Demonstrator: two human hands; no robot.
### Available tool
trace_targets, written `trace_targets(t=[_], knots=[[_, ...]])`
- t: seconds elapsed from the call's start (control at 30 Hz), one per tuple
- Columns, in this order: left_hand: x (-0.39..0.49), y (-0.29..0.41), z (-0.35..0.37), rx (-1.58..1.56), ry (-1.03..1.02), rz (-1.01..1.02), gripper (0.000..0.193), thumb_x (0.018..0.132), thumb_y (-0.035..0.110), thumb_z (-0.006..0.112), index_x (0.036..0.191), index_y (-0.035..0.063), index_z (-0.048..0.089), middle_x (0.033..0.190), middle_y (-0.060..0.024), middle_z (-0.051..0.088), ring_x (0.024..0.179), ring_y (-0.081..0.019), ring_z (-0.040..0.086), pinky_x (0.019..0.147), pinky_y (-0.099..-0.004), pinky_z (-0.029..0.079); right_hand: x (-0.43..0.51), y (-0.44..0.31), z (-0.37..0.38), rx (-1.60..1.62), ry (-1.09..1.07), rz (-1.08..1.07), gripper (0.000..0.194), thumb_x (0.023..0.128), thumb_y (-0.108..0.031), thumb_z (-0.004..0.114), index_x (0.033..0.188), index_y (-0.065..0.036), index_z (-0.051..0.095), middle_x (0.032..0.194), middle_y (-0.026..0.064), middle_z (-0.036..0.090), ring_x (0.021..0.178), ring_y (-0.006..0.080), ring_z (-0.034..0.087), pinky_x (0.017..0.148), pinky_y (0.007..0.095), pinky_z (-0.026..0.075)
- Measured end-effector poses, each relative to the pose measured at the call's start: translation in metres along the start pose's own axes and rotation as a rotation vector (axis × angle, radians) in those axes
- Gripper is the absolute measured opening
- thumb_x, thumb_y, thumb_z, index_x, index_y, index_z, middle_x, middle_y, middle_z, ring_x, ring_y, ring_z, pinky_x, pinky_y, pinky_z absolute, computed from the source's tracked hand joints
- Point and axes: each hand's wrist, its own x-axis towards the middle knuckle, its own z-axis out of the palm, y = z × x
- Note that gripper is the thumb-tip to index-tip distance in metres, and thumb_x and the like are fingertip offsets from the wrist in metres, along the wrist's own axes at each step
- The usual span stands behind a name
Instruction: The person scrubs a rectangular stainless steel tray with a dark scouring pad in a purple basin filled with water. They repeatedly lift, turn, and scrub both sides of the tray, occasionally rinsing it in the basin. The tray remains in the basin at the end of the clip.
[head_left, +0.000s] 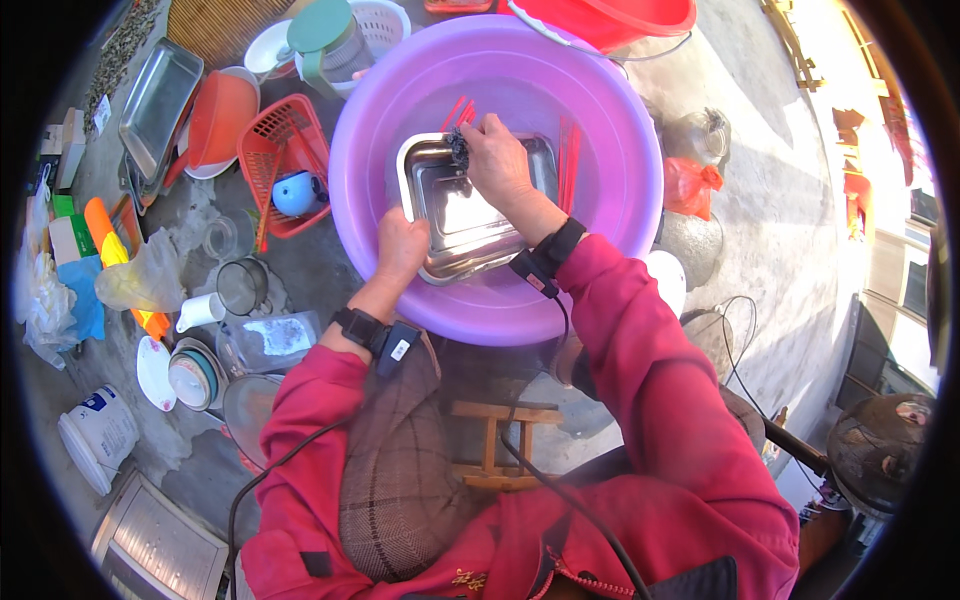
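Observation:
A rectangular stainless steel tray (450, 225) is tilted inside a large purple plastic basin (615, 247). My left hand (403, 244) grips the tray's near left edge. A dark scouring ball (458, 148) is pinched in my right hand (496, 161), against the tray's far rim near its left corner. Red chopsticks (568, 161) lean in the basin right of the tray, and the tips of more red sticks (465, 111) show beyond its far rim. Any water in the basin is hard to make out.
Left of the basin are a red plastic basket (262, 139) holding a blue round item (296, 193), metal trays (160, 105), bowls (193, 379) and a glass jar (229, 236). A red bucket (622, 19) stands beyond. Cables run from both wrist devices. Below me is a wooden stool (504, 442).

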Motion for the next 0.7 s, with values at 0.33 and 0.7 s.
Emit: trace_targets(t=[0.33,0.7], knots=[[0.002,-0.001,0.000,-0.013,0.014,-0.029,0.024,0.075,0.001,0.046,0.090,-0.0079,0.062,0.073,-0.0150,0.065,0.069,-0.0227,0.062,0.065,-0.0365,0.047,-0.006,0.008,0.011,0.039,-0.025,0.159,0.032,0.081,-0.004,0.058,0.113,-0.008,0.063,0.092,0.0122,0.054,0.082,0.0334,0.061,0.068,0.0443,0.050],[0.001,0.001,0.001,-0.118,0.029,0.027,0.023,0.076,0.002,0.047,0.089,-0.0073,0.063,0.073,-0.0122,0.064,0.068,-0.0169,0.058,0.062,-0.0340,0.045,-0.005,-0.022,0.031,0.151,0.059,-0.042,0.033,0.081,-0.003,0.058,0.113,-0.006,0.061,0.092,0.0117,0.055,0.083,0.0323,0.060,0.070,0.0421,0.050]])
